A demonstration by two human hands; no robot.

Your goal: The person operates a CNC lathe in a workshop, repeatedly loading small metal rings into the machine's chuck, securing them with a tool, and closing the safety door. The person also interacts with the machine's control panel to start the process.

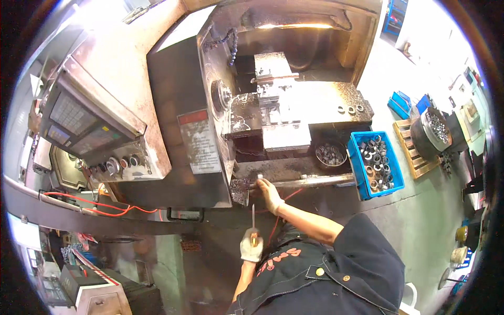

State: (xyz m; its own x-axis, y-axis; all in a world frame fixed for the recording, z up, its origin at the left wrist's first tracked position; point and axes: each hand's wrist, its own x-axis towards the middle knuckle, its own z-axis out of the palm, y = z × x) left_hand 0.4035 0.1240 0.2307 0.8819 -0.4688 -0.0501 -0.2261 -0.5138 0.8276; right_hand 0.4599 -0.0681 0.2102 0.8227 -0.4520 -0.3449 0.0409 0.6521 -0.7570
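Low in the middle, my gloved left hand (251, 249) is closed round the yellow handle of a long thin file-like tool (253, 216), its narrow grey shaft pointing up and away from me. My gloved right hand (271, 196) is ahead of it and slightly right, by the lathe's front edge. Its fingertips pinch a small pale metal piece (260, 177), perhaps a ring; the fingers cover part of it. The tool's tip is apart from that piece.
The open lathe has a chuck (222, 95) at left and metal rings (350, 109) on its bed. A bowl of metal parts (331, 155) stands inside. At right are a blue crate (376, 195) of rings and a drum (425, 142) on a wooden pallet (407, 152). A control panel (79, 121) stands left.
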